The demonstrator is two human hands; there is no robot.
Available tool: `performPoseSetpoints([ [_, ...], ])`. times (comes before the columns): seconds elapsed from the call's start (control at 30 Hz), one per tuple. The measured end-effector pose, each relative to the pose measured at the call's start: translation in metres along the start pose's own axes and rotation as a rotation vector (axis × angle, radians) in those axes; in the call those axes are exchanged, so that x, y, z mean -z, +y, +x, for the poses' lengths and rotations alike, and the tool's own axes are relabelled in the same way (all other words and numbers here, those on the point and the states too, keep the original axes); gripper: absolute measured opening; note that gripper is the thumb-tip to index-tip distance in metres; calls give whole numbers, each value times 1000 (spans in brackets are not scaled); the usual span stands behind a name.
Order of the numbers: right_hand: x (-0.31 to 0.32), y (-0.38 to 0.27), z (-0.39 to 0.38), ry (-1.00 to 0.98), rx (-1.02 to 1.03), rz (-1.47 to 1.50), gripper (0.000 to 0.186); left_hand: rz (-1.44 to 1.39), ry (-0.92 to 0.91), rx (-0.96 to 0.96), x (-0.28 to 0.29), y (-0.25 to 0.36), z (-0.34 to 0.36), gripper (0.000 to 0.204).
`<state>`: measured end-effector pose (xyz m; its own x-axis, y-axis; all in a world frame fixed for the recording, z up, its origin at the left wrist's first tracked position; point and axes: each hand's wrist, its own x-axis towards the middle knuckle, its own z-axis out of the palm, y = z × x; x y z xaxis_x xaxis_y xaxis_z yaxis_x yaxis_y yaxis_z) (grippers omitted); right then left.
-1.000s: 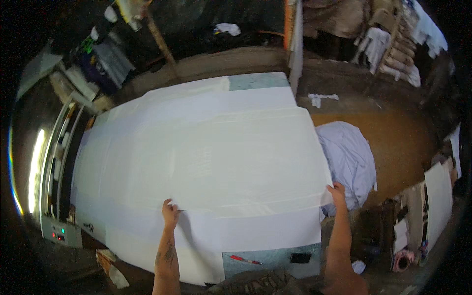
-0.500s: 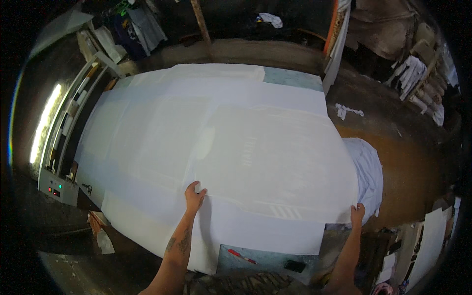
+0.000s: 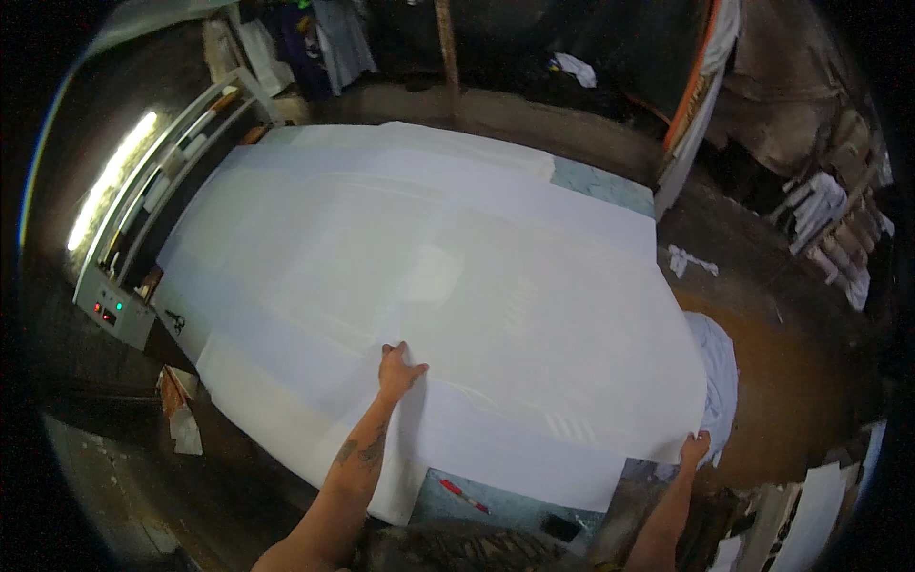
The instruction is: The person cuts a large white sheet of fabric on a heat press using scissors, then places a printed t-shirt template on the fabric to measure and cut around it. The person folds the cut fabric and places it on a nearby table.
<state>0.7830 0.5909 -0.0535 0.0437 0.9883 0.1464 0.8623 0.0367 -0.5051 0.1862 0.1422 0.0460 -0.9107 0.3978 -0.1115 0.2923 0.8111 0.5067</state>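
My left hand (image 3: 400, 372) rests on a large pale, faintly printed sheet (image 3: 572, 315), its thumb and fingers apart. My right hand (image 3: 696, 448) pinches that sheet's near right corner. More white sheets lie layered beneath it on a blue-grey table (image 3: 600, 186). A red pen (image 3: 464, 496) and a dark rectangular object (image 3: 559, 526) lie at the near edge. Black scissors (image 3: 176, 322) lie at the left. A bundle of pale lavender cloth (image 3: 715, 353) shows beyond the right edge, partly covered by the sheet.
A metal machine (image 3: 129, 315) with lit buttons borders the table's left side, beside a bright tube light. Hanging garments (image 3: 338, 52), a post (image 3: 446, 67) and draped cloth stand behind. Stacked boards (image 3: 796, 520) are at lower right, and rolls of material at upper right.
The view has turned, so the table appears rotated clockwise. My left hand has moved right along the sheet and its fingers have spread. My right hand still grips the corner, now lower in view.
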Motion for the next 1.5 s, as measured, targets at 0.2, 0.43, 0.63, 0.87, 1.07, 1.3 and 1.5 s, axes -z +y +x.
performPoseSetpoints([
  [0.2,-6,-117,-91,237,659,-563,56,131,2,56,3,-6,-6,80],
  [0.43,1,-237,-203,-308,625,-355,32,85,-39,25,22,-2,-26,76],
  [0.63,-17,-265,-242,-377,561,-309,30,6,-15,-131,52,-74,-60,56],
  [0.87,-21,-314,-348,-318,604,-92,29,11,217,-160,151,-250,-161,34],
  [1.07,-61,-410,-543,-380,810,199,24,-115,420,104,204,-450,-248,31],
  [1.3,-105,-574,-702,-451,996,471,25,-195,-150,546,176,-668,-354,34],
  [1.5,-143,-656,-732,-596,873,335,33,-466,-348,724,185,-724,-367,34],
])
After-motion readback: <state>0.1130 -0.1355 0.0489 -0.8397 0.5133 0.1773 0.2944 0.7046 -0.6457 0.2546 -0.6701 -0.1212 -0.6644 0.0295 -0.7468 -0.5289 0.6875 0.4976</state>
